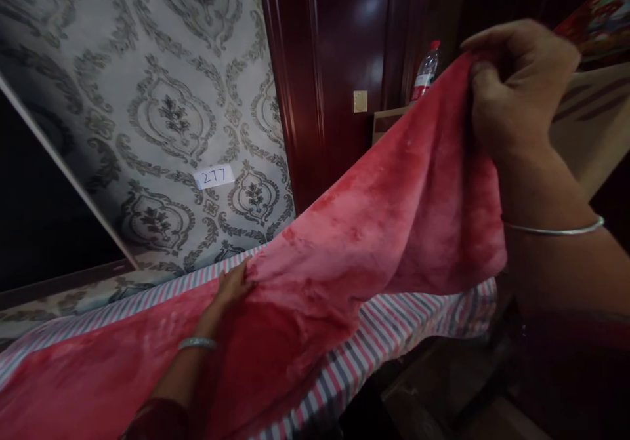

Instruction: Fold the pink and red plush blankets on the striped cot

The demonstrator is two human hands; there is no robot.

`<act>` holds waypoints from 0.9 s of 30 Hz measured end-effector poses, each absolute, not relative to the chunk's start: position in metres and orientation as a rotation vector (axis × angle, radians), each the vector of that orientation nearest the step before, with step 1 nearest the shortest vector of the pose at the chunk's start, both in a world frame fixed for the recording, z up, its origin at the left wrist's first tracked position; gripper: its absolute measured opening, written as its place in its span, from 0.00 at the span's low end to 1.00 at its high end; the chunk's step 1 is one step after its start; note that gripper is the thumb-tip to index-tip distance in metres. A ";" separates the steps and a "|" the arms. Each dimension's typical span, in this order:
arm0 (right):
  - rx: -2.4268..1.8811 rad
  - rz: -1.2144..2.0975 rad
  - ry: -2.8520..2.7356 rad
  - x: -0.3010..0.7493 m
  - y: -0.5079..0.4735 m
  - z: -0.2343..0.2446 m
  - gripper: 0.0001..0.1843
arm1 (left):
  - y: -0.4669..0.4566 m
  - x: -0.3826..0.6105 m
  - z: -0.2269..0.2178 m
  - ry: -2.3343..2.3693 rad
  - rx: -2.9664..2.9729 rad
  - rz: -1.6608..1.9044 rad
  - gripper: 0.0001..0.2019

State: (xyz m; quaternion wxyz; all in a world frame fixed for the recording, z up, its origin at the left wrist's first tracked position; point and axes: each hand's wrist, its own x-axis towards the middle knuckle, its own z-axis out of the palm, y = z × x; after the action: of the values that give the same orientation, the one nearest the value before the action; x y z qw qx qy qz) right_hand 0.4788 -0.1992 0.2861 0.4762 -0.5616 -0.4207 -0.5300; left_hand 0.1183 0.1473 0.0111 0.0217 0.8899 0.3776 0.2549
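A plush red-pink blanket lies lengthwise over a striped cloth, and its right end is lifted into the air. My right hand is closed on the raised corner, pinching it between thumb and fingers at the upper right. From there the fabric hangs in a slanting fold. My left hand rests flat on the blanket near its back edge, with the fingers stretched out. Part of the striped cloth shows along the blanket's back and front edges.
Behind stands a patterned wall with a paper label reading 277. A dark red wooden door is beside it. A television screen stands at the left. A plastic bottle and a cardboard box are at the right.
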 end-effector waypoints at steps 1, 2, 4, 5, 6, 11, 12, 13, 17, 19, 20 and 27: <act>-1.400 -1.296 -1.011 0.483 -0.199 0.292 0.21 | 0.151 0.121 0.016 1.188 2.760 0.796 0.23; -1.438 -1.286 -0.993 0.490 -0.196 0.296 0.22 | 0.156 0.123 0.022 1.208 2.764 0.797 0.21; -1.536 -1.233 -0.967 0.517 -0.184 0.296 0.22 | 0.166 0.125 0.033 1.235 2.773 0.799 0.20; -1.588 -1.192 -0.955 0.535 -0.175 0.290 0.22 | 0.171 0.126 0.038 1.249 2.776 0.799 0.20; -1.641 -1.141 -0.947 0.555 -0.164 0.279 0.22 | 0.176 0.127 0.042 1.268 2.781 0.794 0.20; -1.990 -0.633 -0.789 0.648 -0.102 0.169 0.23 | 0.202 0.145 0.023 1.323 2.899 0.599 0.22; -2.030 -0.561 -0.763 0.661 -0.090 0.141 0.23 | 0.208 0.150 0.011 1.308 2.919 0.524 0.22; -2.056 -0.513 -0.741 0.672 -0.080 0.113 0.22 | 0.213 0.154 -0.002 1.300 2.921 0.453 0.22; -2.116 -0.287 -0.632 0.705 -0.046 0.023 0.24 | 0.236 0.161 -0.050 1.312 2.838 0.396 0.24; -2.127 -0.249 -0.627 0.718 -0.033 -0.005 0.25 | 0.245 0.159 -0.061 1.312 2.804 0.453 0.27; -2.131 -0.238 -0.632 0.725 -0.028 -0.013 0.25 | 0.248 0.158 -0.063 1.310 2.794 0.470 0.27; -2.065 -0.363 -0.745 0.767 0.009 -0.009 0.29 | 0.244 0.149 -0.038 1.557 2.970 0.723 0.23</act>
State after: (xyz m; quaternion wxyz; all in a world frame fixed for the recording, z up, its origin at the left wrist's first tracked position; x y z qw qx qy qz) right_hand 0.7667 0.0087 -0.0085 0.4424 -0.8322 -0.3003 -0.1465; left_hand 0.1488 0.2441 -0.0375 -0.1441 0.8568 0.4490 0.2086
